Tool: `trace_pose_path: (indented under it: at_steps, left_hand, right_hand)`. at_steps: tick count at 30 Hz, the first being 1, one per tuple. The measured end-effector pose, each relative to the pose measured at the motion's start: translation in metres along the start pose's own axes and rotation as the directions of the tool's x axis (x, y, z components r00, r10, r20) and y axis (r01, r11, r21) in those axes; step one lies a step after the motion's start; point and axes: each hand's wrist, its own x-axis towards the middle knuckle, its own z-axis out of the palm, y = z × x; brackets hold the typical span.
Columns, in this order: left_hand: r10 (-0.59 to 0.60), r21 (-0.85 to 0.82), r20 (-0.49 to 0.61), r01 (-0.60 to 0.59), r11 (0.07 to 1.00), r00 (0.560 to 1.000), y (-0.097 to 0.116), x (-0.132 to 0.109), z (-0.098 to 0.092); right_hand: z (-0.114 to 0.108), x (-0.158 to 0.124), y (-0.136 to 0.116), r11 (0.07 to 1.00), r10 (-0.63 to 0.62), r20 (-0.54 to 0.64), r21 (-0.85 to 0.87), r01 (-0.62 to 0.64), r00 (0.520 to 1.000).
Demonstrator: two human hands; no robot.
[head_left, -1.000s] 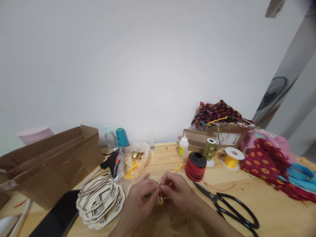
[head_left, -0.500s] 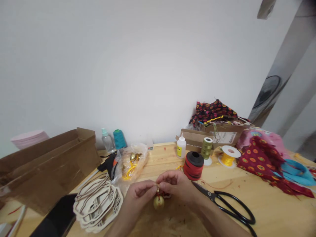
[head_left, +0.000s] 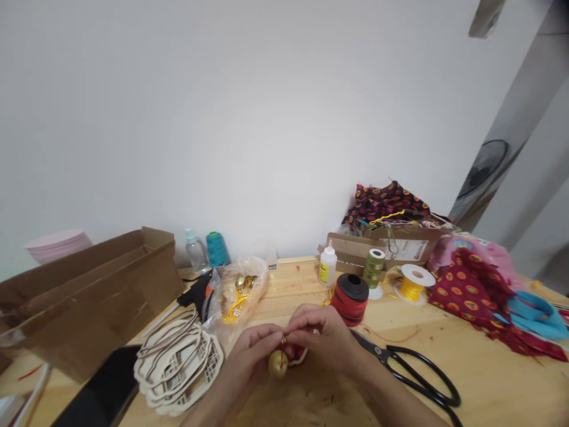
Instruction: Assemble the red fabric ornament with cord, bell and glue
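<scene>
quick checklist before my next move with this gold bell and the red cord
1. Grip on the red cord: left hand and right hand both pinch it just above the gold bell. Ok.
2. Bell hanging free: it dangles under the fingertips, just above the table. Ok.
3. Cord through the bell's loop: hidden by fingers. Cannot tell.
4. Scissors at hand: lying shut beside the right forearm. Ok.
5. Red spool: upright behind the right hand, not touching it. Ok.
6. Wooden cutouts: stacked to the left of the left hand, apart from it. Ok.
</scene>
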Motion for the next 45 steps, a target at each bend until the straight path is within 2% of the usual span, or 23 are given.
trace_pose_path:
  at_steps: [3,5,10,14,18,22,25,29,32,38,45]
  left_hand:
    - [0.019,0.177,-0.008,-0.017,0.984,1.0,0.0,0.0,-0.003]
    - [0.009,0.277,-0.02,-0.003,0.961,1.0,-0.001,0.001,-0.004]
    - [0.036,0.343,-0.028,-0.024,0.939,0.999,-0.005,0.003,-0.003]
    - [0.061,0.244,-0.031,-0.052,0.968,0.998,-0.005,0.004,-0.002]
    - [0.053,0.152,-0.048,-0.045,0.987,0.997,-0.003,0.004,-0.001]
    - [0.045,0.183,-0.066,-0.033,0.983,0.997,-0.006,0.003,-0.001]
    - [0.042,0.209,-0.08,-0.024,0.978,0.996,-0.009,0.003,-0.002]
    - [0.043,0.187,-0.088,-0.026,0.982,0.995,-0.011,0.003,-0.001]
    - [0.036,0.135,-0.094,-0.023,0.991,0.995,-0.009,0.003,0.002]
    - [-0.017,-0.104,-0.05,0.012,0.994,0.999,-0.004,0.004,0.005]
    - [-0.002,-0.051,-0.046,0.0,0.999,0.999,-0.002,0.001,0.004]
  right_hand:
    - [-0.001,0.001,-0.001,0.99,-0.037,-0.054,-0.14,0.029,0.998]
    - [0.001,0.001,-0.002,0.986,-0.015,-0.071,-0.169,0.003,0.997]
    - [0.009,-0.003,-0.003,0.996,0.075,-0.116,-0.044,-0.081,0.99]
    - [0.012,-0.003,-0.003,0.976,-0.005,-0.193,-0.213,-0.037,0.981]
    - [0.008,-0.003,-0.002,0.933,-0.096,-0.096,-0.356,0.056,0.991]
    - [0.007,-0.005,0.001,0.817,-0.215,-0.043,-0.554,0.156,0.976]
    - [0.009,-0.008,0.003,0.76,-0.258,-0.039,-0.625,0.178,0.965]
    - [0.013,-0.009,0.006,0.741,-0.277,-0.091,-0.653,0.153,0.956]
    - [0.013,-0.008,0.006,0.762,-0.268,-0.124,-0.634,0.131,0.955]
    - [0.009,-0.008,0.003,0.798,-0.292,-0.026,-0.558,0.229,0.956]
    - [0.006,-0.005,0.001,0.852,-0.25,-0.011,-0.478,0.215,0.968]
